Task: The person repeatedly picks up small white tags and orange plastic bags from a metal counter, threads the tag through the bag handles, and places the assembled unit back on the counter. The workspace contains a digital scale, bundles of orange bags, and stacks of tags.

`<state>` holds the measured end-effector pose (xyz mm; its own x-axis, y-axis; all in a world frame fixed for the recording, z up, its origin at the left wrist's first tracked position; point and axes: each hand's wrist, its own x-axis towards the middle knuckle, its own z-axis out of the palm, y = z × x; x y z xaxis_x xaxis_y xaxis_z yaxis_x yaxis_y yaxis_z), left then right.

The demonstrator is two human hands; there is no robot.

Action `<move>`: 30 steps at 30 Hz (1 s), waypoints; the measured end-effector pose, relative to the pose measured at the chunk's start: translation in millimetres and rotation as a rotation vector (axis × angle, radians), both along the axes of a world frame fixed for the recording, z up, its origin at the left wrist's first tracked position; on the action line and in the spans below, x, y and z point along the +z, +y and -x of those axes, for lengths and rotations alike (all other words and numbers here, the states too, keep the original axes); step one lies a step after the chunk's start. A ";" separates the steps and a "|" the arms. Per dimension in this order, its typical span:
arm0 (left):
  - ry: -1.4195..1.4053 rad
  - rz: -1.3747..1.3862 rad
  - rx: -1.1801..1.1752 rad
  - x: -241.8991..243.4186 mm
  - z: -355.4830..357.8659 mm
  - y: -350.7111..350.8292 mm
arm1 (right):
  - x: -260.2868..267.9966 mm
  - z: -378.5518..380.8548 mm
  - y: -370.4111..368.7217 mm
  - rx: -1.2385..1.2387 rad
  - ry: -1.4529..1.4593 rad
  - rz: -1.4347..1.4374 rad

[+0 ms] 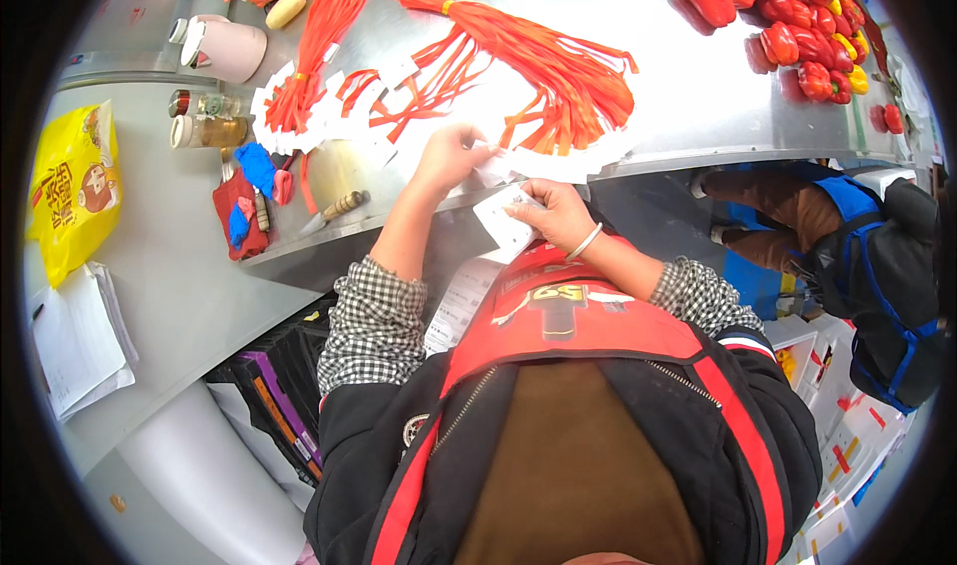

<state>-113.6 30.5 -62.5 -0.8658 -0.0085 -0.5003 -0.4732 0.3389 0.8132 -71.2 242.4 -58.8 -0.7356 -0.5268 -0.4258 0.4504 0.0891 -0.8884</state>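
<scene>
My left hand (452,158) is at the steel table's front edge, thumb and fingers pinched on a small white label (495,169). Just to its right and nearer my body, my right hand (557,210) grips a folded strip of white labels (502,217). The printed tail of the strip (463,303) hangs down beside my red apron (591,311). Beyond my hands lies a bundle of orange ribbons (538,64), tied with a yellow band, with white tags on its near ends. A second orange ribbon bundle (299,79) with white tags lies to the left.
Left on the steel table (680,116) are a wood-handled knife (336,212), a red cloth (238,217), glass jars (209,131) and a pink jug (224,48). Red and yellow bell peppers (811,42) are heaped far right. Another person (845,229) is at the right.
</scene>
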 end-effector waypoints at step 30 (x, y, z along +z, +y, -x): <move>-0.077 -0.676 0.489 16.9 -35.4 44.3 | -16.2 22.4 -2.7 -0.262 0.182 -0.077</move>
